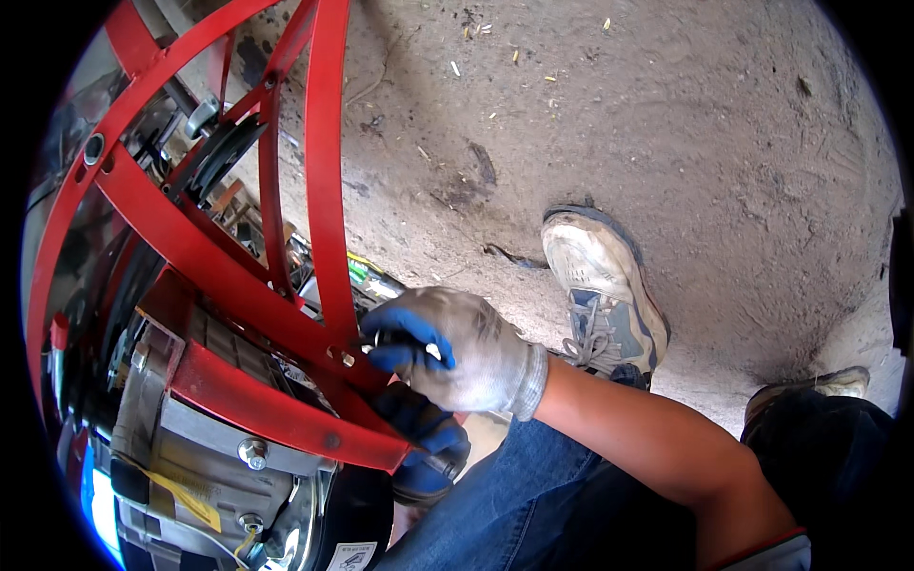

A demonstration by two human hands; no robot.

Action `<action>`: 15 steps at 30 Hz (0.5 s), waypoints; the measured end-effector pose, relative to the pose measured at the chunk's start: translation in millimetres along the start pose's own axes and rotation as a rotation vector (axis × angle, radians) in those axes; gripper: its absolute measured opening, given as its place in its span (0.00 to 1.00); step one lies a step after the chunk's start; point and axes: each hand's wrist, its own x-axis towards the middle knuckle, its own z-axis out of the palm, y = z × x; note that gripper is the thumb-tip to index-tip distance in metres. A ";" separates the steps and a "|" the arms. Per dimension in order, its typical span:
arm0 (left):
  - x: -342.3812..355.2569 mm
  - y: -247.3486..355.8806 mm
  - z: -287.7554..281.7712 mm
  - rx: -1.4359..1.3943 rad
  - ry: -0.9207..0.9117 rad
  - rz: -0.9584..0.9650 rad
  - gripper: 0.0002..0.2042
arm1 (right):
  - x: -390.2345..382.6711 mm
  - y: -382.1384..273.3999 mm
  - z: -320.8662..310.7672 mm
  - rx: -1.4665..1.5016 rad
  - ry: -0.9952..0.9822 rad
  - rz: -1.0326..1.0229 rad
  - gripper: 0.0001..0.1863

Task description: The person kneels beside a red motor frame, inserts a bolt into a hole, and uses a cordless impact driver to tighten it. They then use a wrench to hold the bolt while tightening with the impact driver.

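In the head view, the only one on my feed, I record a red frame [214,249] occupying the left side, its curved bars meeting in a drilled joint just left of the hands. The right hand [462,344], in a grey glove with blue fingers, is at that joint, its grip curled inward; a small dark item seems to show among the fingers, but I cannot tell whether it is pinched. The left hand [430,430], in a dark blue glove, sits below it in shadow beside the end of the lower red bar; its grip is partly hidden and I cannot tell how tightly it closes. A short metal piece [443,465] shows just beside that hand; contact is unclear. I judge the hands are stacked so that both sides of the joint are reached together. Under the frame lies a grey metal housing [224,466] with a bolt [252,453] in its bracket, presumably so the bars shield it. A black pulley [224,160] sits between the upper bars. One light shoe [600,276] is planted on the bare ground [752,181], likely for a steady stance close to the work.
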 end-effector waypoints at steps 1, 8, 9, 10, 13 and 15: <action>1.0 -0.4 -1.5 -0.004 -0.009 -0.003 0.12 | -1.6 -1.0 -1.4 -0.032 -0.025 -0.053 0.18; 3.4 -5.0 1.4 0.021 -0.033 0.010 0.12 | 0.0 -14.5 2.2 -0.259 -0.178 -0.040 0.20; 1.4 -5.5 2.0 0.022 -0.040 0.017 0.12 | 4.3 -23.2 0.4 -0.292 -0.242 -0.009 0.20; 2.7 -6.1 2.6 0.029 -0.043 0.015 0.12 | 7.4 -29.4 -3.7 -0.333 -0.293 0.030 0.19; 2.2 -5.7 4.6 0.042 -0.068 0.028 0.11 | 13.1 -36.1 -2.6 -0.405 -0.374 0.027 0.20; 7.9 -3.3 5.1 0.048 -0.067 0.013 0.11 | 24.8 -36.2 -10.5 -0.365 -0.462 0.095 0.21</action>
